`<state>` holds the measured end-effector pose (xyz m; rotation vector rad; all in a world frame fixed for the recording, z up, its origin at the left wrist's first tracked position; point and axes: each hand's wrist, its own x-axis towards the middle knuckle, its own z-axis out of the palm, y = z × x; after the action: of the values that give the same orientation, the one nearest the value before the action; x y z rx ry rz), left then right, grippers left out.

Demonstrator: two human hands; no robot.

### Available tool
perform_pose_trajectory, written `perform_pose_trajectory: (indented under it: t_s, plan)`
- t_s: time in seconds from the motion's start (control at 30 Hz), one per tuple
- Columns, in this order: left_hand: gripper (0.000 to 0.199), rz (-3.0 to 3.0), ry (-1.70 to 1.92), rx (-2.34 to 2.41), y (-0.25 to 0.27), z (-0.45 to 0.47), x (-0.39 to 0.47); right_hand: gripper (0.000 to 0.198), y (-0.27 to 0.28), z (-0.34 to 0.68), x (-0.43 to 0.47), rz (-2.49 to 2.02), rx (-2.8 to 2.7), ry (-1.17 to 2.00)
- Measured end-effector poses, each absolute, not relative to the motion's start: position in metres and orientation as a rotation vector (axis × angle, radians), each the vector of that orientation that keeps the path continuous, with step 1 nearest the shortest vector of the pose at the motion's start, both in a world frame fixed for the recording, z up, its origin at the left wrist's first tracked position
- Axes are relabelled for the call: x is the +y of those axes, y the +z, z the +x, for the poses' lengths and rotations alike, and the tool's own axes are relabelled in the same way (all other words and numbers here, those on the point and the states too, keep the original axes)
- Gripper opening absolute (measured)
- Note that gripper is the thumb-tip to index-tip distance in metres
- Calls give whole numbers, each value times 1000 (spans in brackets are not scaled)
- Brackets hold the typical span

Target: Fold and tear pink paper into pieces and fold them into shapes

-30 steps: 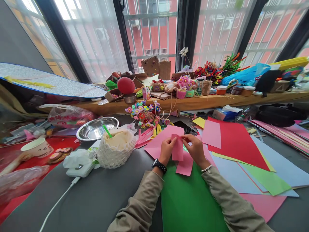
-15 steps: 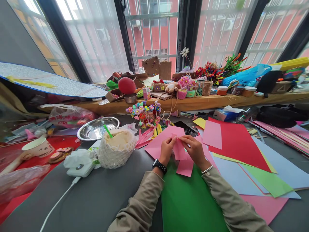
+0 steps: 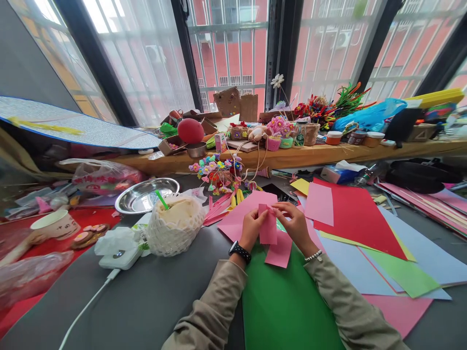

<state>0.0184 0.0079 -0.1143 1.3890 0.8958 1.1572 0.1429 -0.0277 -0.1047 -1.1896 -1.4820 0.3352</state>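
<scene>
A small folded piece of pink paper (image 3: 268, 229) is held up between my hands. My left hand (image 3: 251, 227), with a dark watch on the wrist, pinches its left edge. At the upper right edge, the thumb and fingertips of my right hand (image 3: 294, 224) close on the same paper; a beaded bracelet circles that wrist. Below the held paper, another pink piece (image 3: 279, 253) lies on the green sheet (image 3: 288, 301). Behind my hands a larger pink sheet (image 3: 229, 221) lies flat, partly covered by my left hand.
To the right lie a red sheet (image 3: 353, 218), a light green sheet (image 3: 404, 272) and several others. On the left stand a coconut in white netting (image 3: 175, 228), a metal dish (image 3: 126, 201) and a white charger (image 3: 122, 260). Flower crafts (image 3: 215, 170) stand behind.
The folded pink paper has turned to show a narrower, more upright face. My right hand's fingers have shifted slightly along its top edge, and the view has moved a little.
</scene>
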Motion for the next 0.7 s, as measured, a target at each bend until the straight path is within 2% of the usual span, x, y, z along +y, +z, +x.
perform_pose_trajectory:
  t_s: [0.3,0.7]
  plan:
    - [30,1493,1041,877,-110,18,3,22,-115,152,-17,-1220,-1349,558]
    - [33,1533,1035,900,-108,17,2,19,-114,150,-19,-1204,-1306,637]
